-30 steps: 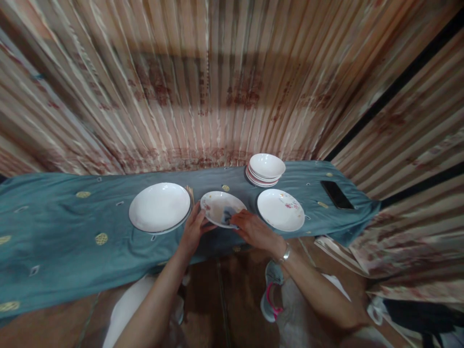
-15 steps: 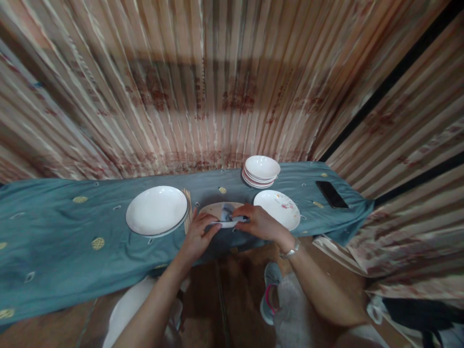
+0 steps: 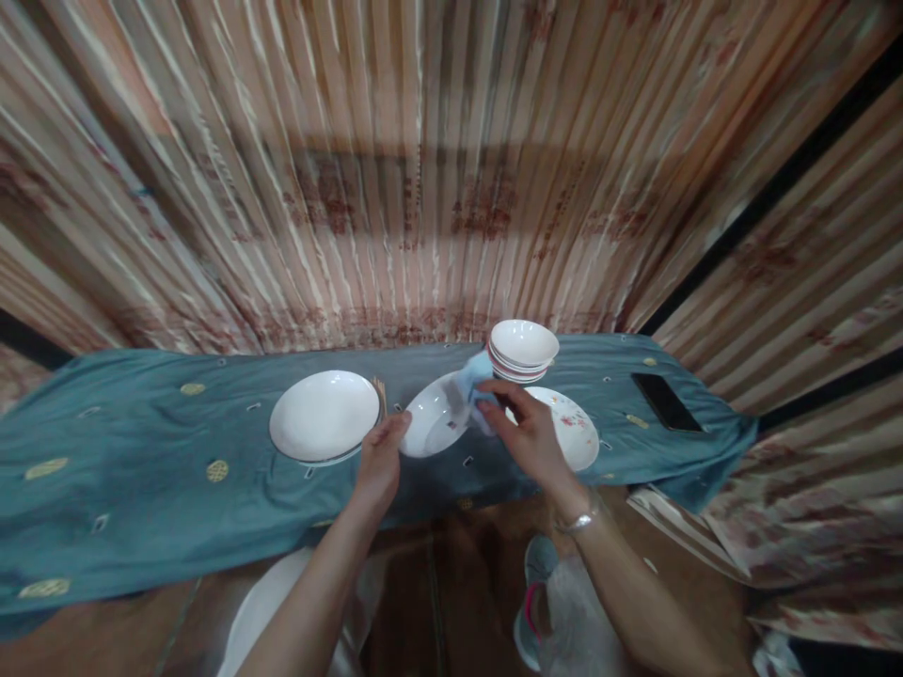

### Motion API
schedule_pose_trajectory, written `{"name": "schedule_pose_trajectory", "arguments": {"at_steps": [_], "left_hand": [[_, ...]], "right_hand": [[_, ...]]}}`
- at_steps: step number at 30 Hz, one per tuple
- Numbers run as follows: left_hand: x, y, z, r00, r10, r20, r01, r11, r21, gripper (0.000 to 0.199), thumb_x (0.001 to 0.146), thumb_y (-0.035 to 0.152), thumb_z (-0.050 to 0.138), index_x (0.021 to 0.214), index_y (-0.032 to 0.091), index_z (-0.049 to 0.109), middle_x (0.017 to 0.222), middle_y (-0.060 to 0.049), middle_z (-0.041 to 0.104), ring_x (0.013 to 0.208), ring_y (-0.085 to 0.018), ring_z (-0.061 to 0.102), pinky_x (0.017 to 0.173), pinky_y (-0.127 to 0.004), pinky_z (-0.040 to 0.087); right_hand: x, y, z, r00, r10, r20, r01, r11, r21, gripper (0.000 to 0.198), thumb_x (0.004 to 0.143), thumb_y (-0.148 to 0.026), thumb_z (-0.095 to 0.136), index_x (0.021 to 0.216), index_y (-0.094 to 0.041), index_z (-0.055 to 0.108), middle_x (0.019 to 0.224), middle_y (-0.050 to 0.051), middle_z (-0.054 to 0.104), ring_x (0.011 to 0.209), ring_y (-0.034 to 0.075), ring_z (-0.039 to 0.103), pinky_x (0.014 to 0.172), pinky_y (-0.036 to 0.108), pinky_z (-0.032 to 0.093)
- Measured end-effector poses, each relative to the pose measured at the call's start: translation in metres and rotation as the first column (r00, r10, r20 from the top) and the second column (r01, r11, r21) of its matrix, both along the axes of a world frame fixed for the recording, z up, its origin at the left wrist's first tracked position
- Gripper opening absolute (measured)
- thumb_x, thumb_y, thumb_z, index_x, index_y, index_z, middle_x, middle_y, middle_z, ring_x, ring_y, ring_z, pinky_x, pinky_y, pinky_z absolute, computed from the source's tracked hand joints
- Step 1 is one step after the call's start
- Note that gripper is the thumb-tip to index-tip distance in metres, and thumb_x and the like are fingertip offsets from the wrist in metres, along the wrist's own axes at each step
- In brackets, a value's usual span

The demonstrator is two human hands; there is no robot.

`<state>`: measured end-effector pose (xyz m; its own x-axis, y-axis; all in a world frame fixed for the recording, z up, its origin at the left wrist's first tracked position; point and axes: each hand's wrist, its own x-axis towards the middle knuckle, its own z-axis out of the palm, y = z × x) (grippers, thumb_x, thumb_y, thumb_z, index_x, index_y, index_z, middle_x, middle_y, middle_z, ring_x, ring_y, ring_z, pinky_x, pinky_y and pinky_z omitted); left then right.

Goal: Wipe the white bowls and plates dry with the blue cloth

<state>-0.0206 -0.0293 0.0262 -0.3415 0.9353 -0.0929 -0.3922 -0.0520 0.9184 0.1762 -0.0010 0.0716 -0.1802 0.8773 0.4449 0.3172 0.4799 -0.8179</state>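
A white plate (image 3: 430,420) is tilted up above the cloth, its inside facing me. My left hand (image 3: 383,461) grips its left edge, thumb over the rim. In my right hand (image 3: 526,428), a light blue cloth (image 3: 478,381) is pinched between thumb and fingers and covers the plate's right rim. Just behind and under that hand lies a flower-patterned plate (image 3: 577,434). Left of my left hand sit large white plates (image 3: 324,414), stacked, with chopsticks (image 3: 382,393) beside them, partly hidden.
White bowls (image 3: 523,343) stand stacked at the back of the table. A black phone (image 3: 665,401) lies toward the right end. The table has a teal cloth (image 3: 155,489); a pleated curtain (image 3: 395,188) hangs right behind it. A white stool-like seat (image 3: 264,602) is below.
The plate has turned from nearly edge-on to show its inner face. My right hand has lifted with the cloth to the plate's right rim. The view has shifted slightly.
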Motion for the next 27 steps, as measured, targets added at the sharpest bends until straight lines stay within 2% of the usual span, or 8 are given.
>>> {"name": "schedule_pose_trajectory", "arguments": {"at_steps": [3, 5, 8, 10, 12, 14, 23, 27], "left_hand": [[0.000, 0.000, -0.004, 0.998, -0.017, 0.054, 0.018, 1.000, -0.007, 0.038, 0.056, 0.050, 0.083, 0.069, 0.018, 0.068, 0.063, 0.001, 0.067, 0.064, -0.015, 0.059, 0.066, -0.027, 0.046], [0.000, 0.000, -0.006, 0.997, -0.025, 0.070, 0.025, 1.000, -0.008, 0.036, 0.057, 0.049, 0.082, 0.070, 0.018, 0.068, 0.064, 0.001, 0.067, 0.065, -0.015, 0.060, 0.065, -0.027, 0.046], [-0.002, 0.002, -0.009, 0.997, -0.030, 0.072, 0.032, 0.999, -0.024, 0.035, 0.060, 0.048, 0.080, 0.073, 0.018, 0.068, 0.067, 0.000, 0.069, 0.070, -0.018, 0.064, 0.064, -0.027, 0.048], [-0.004, 0.003, -0.009, 0.997, -0.027, 0.075, 0.029, 0.999, -0.030, 0.034, 0.061, 0.048, 0.079, 0.074, 0.018, 0.068, 0.070, -0.002, 0.070, 0.077, -0.020, 0.066, 0.067, -0.029, 0.049], [-0.005, 0.005, -0.008, 0.996, -0.019, 0.088, 0.021, 0.999, -0.031, 0.034, 0.061, 0.047, 0.078, 0.074, 0.018, 0.068, 0.073, -0.003, 0.072, 0.084, -0.023, 0.068, 0.072, -0.031, 0.052], [-0.006, 0.007, -0.006, 0.994, -0.017, 0.107, 0.019, 1.000, -0.023, 0.034, 0.059, 0.046, 0.079, 0.075, 0.018, 0.068, 0.075, -0.004, 0.073, 0.090, -0.025, 0.068, 0.076, -0.032, 0.052], [-0.004, 0.011, 0.001, 0.989, -0.031, 0.148, 0.032, 0.999, -0.005, 0.041, 0.055, 0.046, 0.083, 0.074, 0.015, 0.067, 0.070, -0.005, 0.071, 0.083, -0.024, 0.068, 0.077, -0.033, 0.051], [-0.009, 0.010, -0.001, 0.992, 0.017, 0.129, -0.012, 0.999, -0.036, 0.042, 0.054, 0.047, 0.084, 0.073, 0.014, 0.066, 0.068, -0.004, 0.070, 0.081, -0.023, 0.067, 0.077, -0.033, 0.050]], "right_hand": [[-0.030, -0.013, -0.008, 0.975, -0.009, 0.223, -0.033, 0.982, 0.185, 0.037, 0.094, -0.029, 0.052, 0.130, -0.022, 0.057, 0.122, 0.010, 0.065, 0.109, 0.022, 0.061, 0.097, 0.037, 0.049], [-0.045, -0.015, -0.015, 0.920, -0.043, 0.390, -0.079, 0.953, 0.292, 0.039, 0.096, -0.025, 0.046, 0.134, -0.019, 0.055, 0.132, 0.015, 0.057, 0.116, 0.025, 0.057, 0.101, 0.041, 0.046], [-0.056, -0.012, -0.023, 0.830, -0.122, 0.544, -0.104, 0.925, 0.366, 0.041, 0.097, -0.023, 0.045, 0.138, -0.021, 0.053, 0.146, 0.016, 0.046, 0.128, 0.030, 0.048, 0.106, 0.049, 0.040], [-0.058, -0.006, -0.026, 0.802, -0.147, 0.579, -0.113, 0.914, 0.389, 0.045, 0.097, -0.024, 0.045, 0.142, -0.023, 0.048, 0.154, 0.014, 0.038, 0.141, 0.033, 0.033, 0.112, 0.055, 0.030], [-0.060, 0.001, -0.029, 0.794, -0.128, 0.594, -0.145, 0.909, 0.390, 0.048, 0.098, -0.023, 0.043, 0.146, -0.022, 0.042, 0.157, 0.012, 0.033, 0.148, 0.031, 0.018, 0.117, 0.056, 0.021], [-0.063, 0.007, -0.032, 0.796, -0.105, 0.596, -0.167, 0.909, 0.383, 0.050, 0.098, -0.022, 0.040, 0.148, -0.019, 0.038, 0.157, 0.012, 0.032, 0.150, 0.028, 0.014, 0.119, 0.054, 0.017], [-0.068, 0.026, -0.054, 0.899, -0.161, 0.406, -0.039, 0.897, 0.441, 0.055, 0.098, -0.023, 0.034, 0.152, -0.016, 0.029, 0.155, 0.014, 0.034, 0.149, 0.027, 0.018, 0.118, 0.055, 0.022], [-0.064, 0.037, -0.069, 0.953, -0.144, 0.266, 0.036, 0.927, 0.372, 0.055, 0.100, -0.025, 0.028, 0.153, -0.015, 0.022, 0.157, 0.017, 0.030, 0.148, 0.025, 0.021, 0.119, 0.054, 0.025]]}}
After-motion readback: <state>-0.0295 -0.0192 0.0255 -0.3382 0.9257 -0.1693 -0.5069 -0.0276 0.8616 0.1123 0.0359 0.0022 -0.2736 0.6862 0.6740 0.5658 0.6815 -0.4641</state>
